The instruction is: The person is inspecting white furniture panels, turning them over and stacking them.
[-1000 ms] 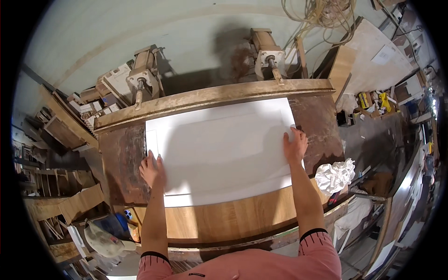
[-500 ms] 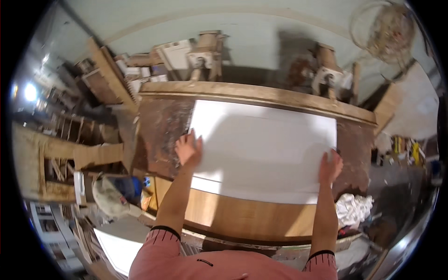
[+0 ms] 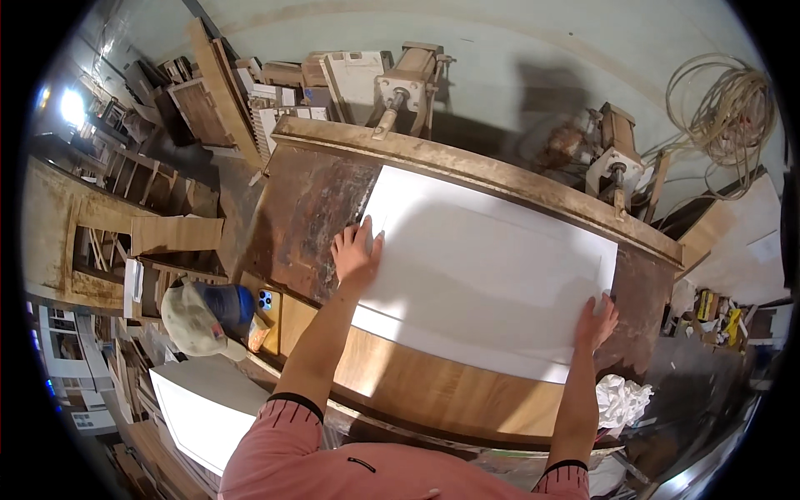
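One white panel (image 3: 487, 275), two hands, one cap (image 3: 204, 315), one phone (image 3: 266, 301), one crumpled rag (image 3: 621, 400)

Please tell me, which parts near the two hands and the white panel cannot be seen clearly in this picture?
Head view only:
- The surface under the white panel is hidden by it.
- The palms of the left hand and right hand are hidden; only their backs show.
- The phone is too small to show details.
- The person beside the table is covered by a cap.
- The crumpled white cloth hides what lies beneath.
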### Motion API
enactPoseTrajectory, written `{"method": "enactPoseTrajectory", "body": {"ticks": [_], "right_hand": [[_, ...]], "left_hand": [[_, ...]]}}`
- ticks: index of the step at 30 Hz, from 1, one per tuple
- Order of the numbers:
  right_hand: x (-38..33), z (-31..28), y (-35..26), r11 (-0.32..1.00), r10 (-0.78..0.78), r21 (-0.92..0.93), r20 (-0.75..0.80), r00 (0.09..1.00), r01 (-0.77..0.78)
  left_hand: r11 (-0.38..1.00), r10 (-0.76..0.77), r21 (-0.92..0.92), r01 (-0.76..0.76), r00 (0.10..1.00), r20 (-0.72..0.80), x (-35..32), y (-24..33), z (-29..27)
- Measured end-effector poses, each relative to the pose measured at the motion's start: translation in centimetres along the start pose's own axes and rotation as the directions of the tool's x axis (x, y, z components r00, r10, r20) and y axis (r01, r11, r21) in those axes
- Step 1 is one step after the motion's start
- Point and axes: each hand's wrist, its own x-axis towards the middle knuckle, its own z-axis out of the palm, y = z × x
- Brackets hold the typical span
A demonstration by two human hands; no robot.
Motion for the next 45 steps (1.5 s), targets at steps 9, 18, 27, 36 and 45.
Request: {"method": "enactPoseTrajectory", "body": {"ticks": [9,18,27,36,45], "right_hand": [[-0.3,-0.8,0.0,0.998,0.017,0.061,0.051,0.999,-0.020],[-0.1,-0.4,-0.1,0.999,0.008,0.040,0.026,1.000,-0.009],[0.0,-0.7,-0.5,0.998,0.064,-0.009,0.082,0.995,-0.064],[3.4,2.2,4.6,0.951,0.215,0.156,0.286,0.934,-0.267],[4.6,-0.6,6.6,0.432,0.288,0.804,0.307,0.907,-0.409]], "left_hand": [[1.000,0.010,0.024,-0.010,1.000,0.002,0.0,0.2,0.1],[1.000,0.004,0.022,-0.004,1.000,-0.013,0.1,0.4,0.1],[0.999,0.016,0.028,-0.016,1.000,-0.013,0.0,0.1,0.2],[0.955,-0.210,-0.131,0.267,0.918,0.337,4.5,-1.9,-0.4],[0.392,-0.250,-0.808,0.439,0.896,0.366,3.8,-1.6,-6.6]]}}
